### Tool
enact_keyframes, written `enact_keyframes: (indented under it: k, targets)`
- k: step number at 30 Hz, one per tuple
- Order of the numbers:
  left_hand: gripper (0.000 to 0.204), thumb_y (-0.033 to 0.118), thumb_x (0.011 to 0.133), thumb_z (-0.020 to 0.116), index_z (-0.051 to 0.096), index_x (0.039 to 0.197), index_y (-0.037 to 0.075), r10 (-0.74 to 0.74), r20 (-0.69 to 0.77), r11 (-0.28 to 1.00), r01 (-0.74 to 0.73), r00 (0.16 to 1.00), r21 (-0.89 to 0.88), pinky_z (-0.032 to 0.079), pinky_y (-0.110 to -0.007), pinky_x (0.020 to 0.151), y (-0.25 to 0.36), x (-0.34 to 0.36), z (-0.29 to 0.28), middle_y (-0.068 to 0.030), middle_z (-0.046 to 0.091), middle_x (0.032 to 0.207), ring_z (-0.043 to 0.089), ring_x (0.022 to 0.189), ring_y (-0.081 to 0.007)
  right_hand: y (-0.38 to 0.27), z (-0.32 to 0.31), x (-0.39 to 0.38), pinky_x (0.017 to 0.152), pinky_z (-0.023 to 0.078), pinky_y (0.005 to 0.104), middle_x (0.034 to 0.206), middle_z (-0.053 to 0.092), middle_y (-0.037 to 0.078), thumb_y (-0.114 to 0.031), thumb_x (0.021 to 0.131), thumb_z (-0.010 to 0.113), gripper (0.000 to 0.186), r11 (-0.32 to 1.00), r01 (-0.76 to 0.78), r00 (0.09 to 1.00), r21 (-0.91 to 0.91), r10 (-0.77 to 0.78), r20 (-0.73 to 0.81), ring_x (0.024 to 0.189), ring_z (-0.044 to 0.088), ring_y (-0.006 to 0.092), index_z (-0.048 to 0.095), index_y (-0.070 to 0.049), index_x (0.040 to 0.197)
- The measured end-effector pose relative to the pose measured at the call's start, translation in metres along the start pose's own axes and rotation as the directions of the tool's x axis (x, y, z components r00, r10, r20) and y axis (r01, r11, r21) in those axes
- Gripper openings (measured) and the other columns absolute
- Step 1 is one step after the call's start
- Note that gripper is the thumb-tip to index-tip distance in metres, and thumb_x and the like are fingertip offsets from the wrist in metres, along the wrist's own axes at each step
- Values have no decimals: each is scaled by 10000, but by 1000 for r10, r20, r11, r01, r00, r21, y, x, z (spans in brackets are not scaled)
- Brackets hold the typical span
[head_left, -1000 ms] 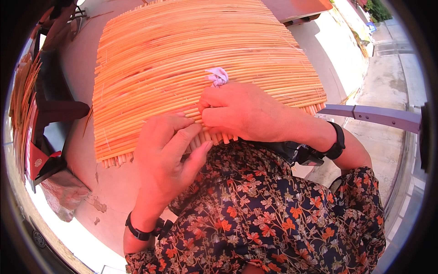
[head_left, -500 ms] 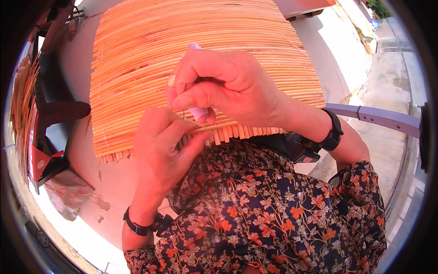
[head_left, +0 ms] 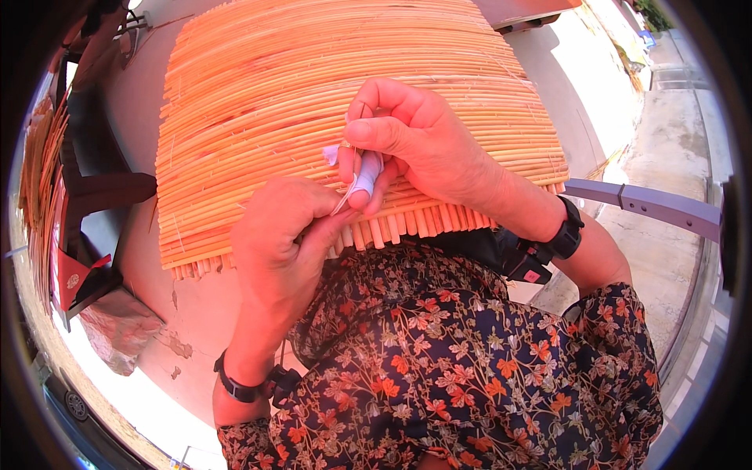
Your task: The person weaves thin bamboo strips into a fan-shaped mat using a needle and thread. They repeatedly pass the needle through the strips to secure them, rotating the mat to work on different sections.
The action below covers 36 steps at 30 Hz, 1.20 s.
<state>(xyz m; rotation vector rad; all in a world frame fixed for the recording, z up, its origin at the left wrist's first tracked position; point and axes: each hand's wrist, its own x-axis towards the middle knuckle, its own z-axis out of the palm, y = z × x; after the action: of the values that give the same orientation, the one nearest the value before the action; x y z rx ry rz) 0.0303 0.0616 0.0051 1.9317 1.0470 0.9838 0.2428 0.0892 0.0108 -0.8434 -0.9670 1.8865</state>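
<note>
While the right hand [head_left: 423, 149] is curled on a pale spool [head_left: 366, 174] mid-frame, thread is pinched by left hand [head_left: 282, 243] fingers, now raised off the reed mat [head_left: 274, 94].

Open reed mat [head_left: 313, 102] beyond hands

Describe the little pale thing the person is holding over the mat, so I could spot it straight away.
Start at the big orange mat of thin reeds filling the upper picture. Near its lower edge the right hand pinches a small spool of pale thread, with the left hand just below it. It is the only pale lilac thing among the orange reeds.
</note>
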Motion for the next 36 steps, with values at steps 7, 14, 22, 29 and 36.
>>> enact_keyframes:
  k: [7, 14, 22, 29, 36]
  targets:
    - [83, 17, 873, 777, 695, 872, 9, -391, 104, 891, 405, 914, -205, 474, -258, 635, 12, 3, -7, -42, 678, 768, 623, 706, -119, -1, -1, 1, 610, 625, 294, 864, 703, 101, -172, 1043, 596, 176, 997, 2, 996, 81, -10, 92, 702, 725, 182, 544, -4, 1038]
    - [190, 45, 845, 821, 696, 976, -11, -403, 234, 844, 459, 885, -279, 524, -243, 698, 10, 5, -17, -59, 701, 932, 670, 810, -100, 14, -3, 6, 630, 625, 320, 893, 717, 117, -184, 1045, 601, 175, 990, 139, 990, -23, -140, -2, 705, 728, 192, 549, -16, 1037]
    - [586, 282, 724, 905, 660, 1199, 41, 189, 123, 940, -215, 974, 265, 473, -409, 1076, -2, -10, -42, -140, 680, 1259, 650, 1196, -276, 9, -14, 6, 657, 635, 354, 895, 707, 124, -201, 1058, 588, 145, 953, 147, 989, 265, -151, -6, 663, 715, 197, 556, -60, 1055]
    - [338, 108, 877, 684, 720, 1212, 128, 343, 211, 564, -381, 915, 733, 453, -435, 1054, -19, -33, -27, -68, 697, 1240, 667, 1144, -245, -10, -11, 0, 669, 615, 301, 943, 697, 84, -159, 1022, 651, 130, 976, 201, 980, 82, -201, -1, 740, 700, 147, 620, -35, 1043]
    - [252, 100, 871, 647, 762, 1094, 76, 453, 162, 544, -415, 877, 729, 506, -399, 934, -19, -20, -20, -84, 733, 1104, 704, 1031, -253, -32, -10, -20, 585, 493, 317, 811, 620, 75, -66, 872, 767, 101, 21, 417, 841, -909, -388, 377, 699, 639, 206, 674, -30, 889]
